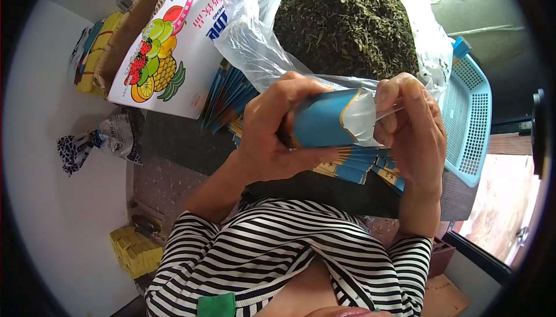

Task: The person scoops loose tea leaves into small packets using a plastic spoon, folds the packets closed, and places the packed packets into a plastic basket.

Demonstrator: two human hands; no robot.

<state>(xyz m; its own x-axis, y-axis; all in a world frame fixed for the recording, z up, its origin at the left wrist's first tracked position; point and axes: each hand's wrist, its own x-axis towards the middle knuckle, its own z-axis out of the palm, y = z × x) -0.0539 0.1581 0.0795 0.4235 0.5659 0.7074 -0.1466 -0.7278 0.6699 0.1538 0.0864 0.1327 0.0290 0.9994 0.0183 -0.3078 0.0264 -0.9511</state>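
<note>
My left hand [260, 134] is wrapped round a small blue packet [324, 121] with a gold-edged, curved rim, held tilted above the table's near side. A clear plastic inner bag [361, 121] sticks out of its right end. The fingers of my right hand [420, 126] are closed in a pinch on the edge of that plastic. What is inside the packet is hidden. Just beyond my hands a heap of dried, dark green leaves [347, 24] lies in a large clear plastic bag [252, 47]. Several flat blue packets [350, 163] lie fanned out under my hands.
A white carton panel [168, 50] printed with fruit stands at the left, beside more fanned blue packets [227, 94]. At the right is a light blue plastic basket [478, 117]. A yellow bundle [136, 250] sits low on the left, near the floor.
</note>
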